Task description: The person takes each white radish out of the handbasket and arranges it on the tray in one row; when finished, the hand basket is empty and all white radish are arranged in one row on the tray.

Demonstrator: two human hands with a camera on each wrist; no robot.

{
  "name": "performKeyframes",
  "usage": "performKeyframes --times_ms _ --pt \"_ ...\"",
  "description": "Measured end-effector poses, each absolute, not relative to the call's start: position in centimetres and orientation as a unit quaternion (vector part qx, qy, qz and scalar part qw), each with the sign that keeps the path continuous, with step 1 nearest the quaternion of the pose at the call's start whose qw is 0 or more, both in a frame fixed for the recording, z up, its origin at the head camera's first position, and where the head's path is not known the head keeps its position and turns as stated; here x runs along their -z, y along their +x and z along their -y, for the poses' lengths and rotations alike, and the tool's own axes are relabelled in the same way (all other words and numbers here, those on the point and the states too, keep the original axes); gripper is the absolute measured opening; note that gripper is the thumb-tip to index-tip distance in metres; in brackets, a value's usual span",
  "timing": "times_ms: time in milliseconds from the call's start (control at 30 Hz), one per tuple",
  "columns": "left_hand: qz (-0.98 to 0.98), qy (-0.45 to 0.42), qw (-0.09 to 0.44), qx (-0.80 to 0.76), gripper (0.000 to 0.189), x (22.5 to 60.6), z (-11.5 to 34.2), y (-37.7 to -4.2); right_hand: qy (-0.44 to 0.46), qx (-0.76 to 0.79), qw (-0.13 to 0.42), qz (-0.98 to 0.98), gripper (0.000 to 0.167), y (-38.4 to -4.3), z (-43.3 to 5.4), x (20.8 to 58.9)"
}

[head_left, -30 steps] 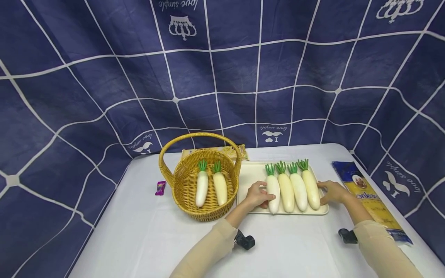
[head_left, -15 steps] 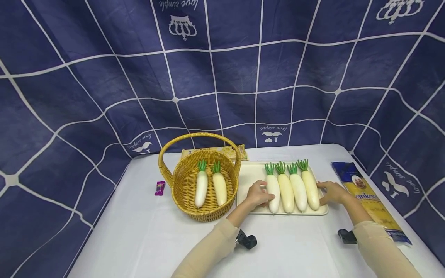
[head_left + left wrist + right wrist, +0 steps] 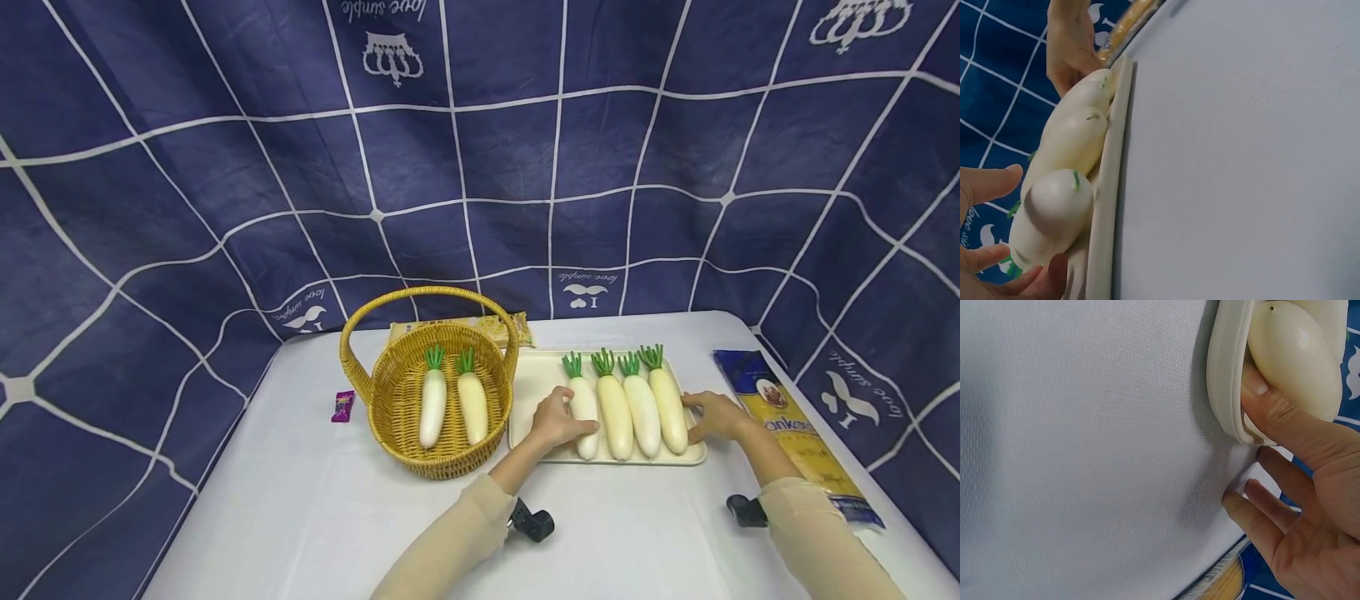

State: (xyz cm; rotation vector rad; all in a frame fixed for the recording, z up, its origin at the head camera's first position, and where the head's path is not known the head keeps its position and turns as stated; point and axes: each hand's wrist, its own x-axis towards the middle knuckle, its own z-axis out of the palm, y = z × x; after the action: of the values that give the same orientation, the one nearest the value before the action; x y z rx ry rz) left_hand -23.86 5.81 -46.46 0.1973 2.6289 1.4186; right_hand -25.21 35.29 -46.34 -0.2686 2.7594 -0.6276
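Note:
Several white radishes with green tops lie side by side on a cream tray (image 3: pixel 528 417). My left hand (image 3: pixel 557 419) is around the leftmost radish (image 3: pixel 582 402), thumb over it and fingers along its left side. In the left wrist view, that radish (image 3: pixel 1054 215) sits between the spread fingers and the thumb (image 3: pixel 997 181), whose tip stands apart from it. My right hand (image 3: pixel 718 417) holds the tray's right end. In the right wrist view, the thumb is inside the tray rim (image 3: pixel 1227 369) beside the rightmost radish (image 3: pixel 1294 359), with the other fingers outside.
A wicker basket (image 3: pixel 442 463) with a tall handle stands left of the tray, holding two radishes. A yellow packet (image 3: pixel 517 331) lies behind it and a small purple packet (image 3: pixel 342 406) to its left. A blue-and-yellow bag (image 3: pixel 795 433) lies at the right.
The leftmost radish has shifted left and tilted, so a gap shows between it and its neighbour. My left hand moved slightly left; my right hand stayed at the tray's end.

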Motion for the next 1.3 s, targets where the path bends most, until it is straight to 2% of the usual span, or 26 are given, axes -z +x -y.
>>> performKeyframes --times_ms 300,533,667,900,1033,1300 --pt "-0.875 0.097 0.027 -0.473 0.054 44.3 -2.2 -22.8 -0.090 0.215 0.152 -0.961 0.073 -25.2 -35.2 46.5" --pt "-0.813 0.161 0.086 -0.553 0.046 41.6 1.6 -21.0 -0.097 0.215 0.150 -0.960 0.073 -25.3 -35.2 46.6" --pt "-0.807 0.178 0.073 -0.559 0.046 40.4 4.3 -20.2 -0.095 0.213 0.150 -0.961 0.072 -25.3 -35.2 46.5" --pt "-0.823 0.104 0.021 -0.558 0.045 39.2 9.1 -20.2 -0.089 0.210 0.154 -0.961 0.072 -25.2 -35.2 46.5" --pt "-0.846 0.058 0.014 -0.529 0.045 38.9 11.4 -20.7 -0.093 0.210 0.150 -0.962 0.072 -25.1 -35.1 46.4" --pt "-0.926 0.009 0.007 -0.377 0.063 39.5 14.5 -22.4 -0.098 0.204 0.150 -0.962 0.071 -25.2 -35.2 46.3"
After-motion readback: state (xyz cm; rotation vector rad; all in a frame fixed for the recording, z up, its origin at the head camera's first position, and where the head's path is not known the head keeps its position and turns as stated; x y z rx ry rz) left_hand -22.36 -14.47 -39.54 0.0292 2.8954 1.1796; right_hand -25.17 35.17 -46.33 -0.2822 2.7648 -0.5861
